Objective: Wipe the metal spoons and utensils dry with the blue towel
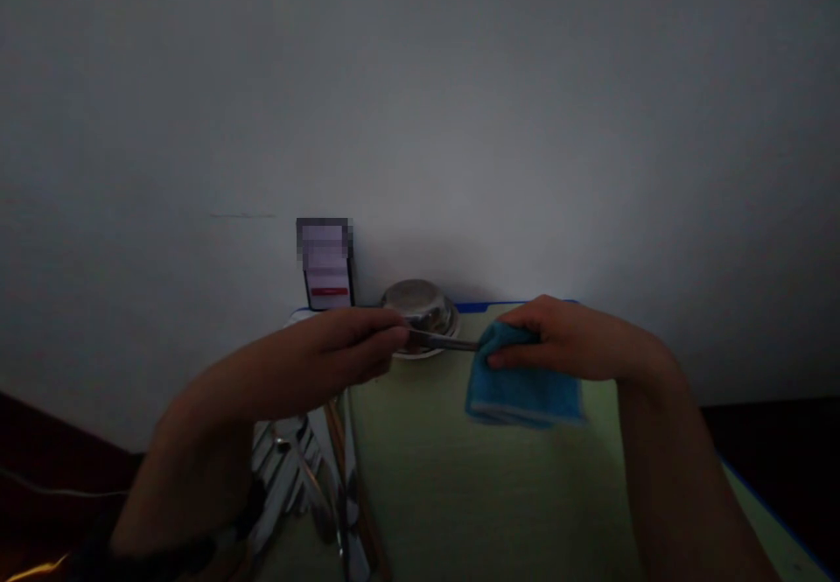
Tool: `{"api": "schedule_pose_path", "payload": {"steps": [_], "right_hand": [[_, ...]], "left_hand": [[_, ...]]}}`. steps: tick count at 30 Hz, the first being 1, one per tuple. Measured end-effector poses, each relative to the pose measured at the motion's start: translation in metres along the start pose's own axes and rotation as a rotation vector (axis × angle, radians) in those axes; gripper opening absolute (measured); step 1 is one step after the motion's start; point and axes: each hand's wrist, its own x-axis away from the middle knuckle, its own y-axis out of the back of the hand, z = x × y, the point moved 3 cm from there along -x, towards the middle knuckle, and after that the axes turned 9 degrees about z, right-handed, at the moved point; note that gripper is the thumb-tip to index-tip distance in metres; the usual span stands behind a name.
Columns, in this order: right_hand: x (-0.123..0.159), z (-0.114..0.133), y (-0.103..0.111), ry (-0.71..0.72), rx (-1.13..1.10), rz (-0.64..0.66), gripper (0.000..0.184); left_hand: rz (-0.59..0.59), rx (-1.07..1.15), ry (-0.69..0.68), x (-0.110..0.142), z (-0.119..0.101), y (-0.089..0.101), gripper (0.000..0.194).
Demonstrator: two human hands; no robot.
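Over the table, my left hand (334, 359) pinches one end of a slim metal utensil (450, 341). Its far end goes into a folded blue cloth (525, 394), so I cannot tell which kind of utensil it is. My right hand (570, 337) is closed on the blue cloth, which wraps around that end, with the rest of the cloth hanging below. Just behind the utensil, an upside-down metal bowl (416, 298) stands against the wall, its lower part in a pale-rimmed dish (452, 324).
Metal cutlery (308, 468), including a spoon, and brown chopsticks (367, 512) lie at the left of the pale green table (486, 494). A phone (328, 276) leans upright on the grey wall (420, 109). A blue strip (479, 307) edges the table's back.
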Motion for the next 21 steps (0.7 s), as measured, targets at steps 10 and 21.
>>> {"api": "schedule_pose_path", "payload": {"steps": [10, 21], "right_hand": [[0.0, 0.001, -0.002, -0.014, -0.01, 0.048, 0.027], [0.002, 0.008, -0.002, -0.006, -0.033, 0.065, 0.03]], "left_hand": [[0.108, 0.019, -0.031, 0.005, -0.003, -0.003, 0.031], [0.126, -0.164, -0.057, 0.001, -0.018, -0.005, 0.027]]}}
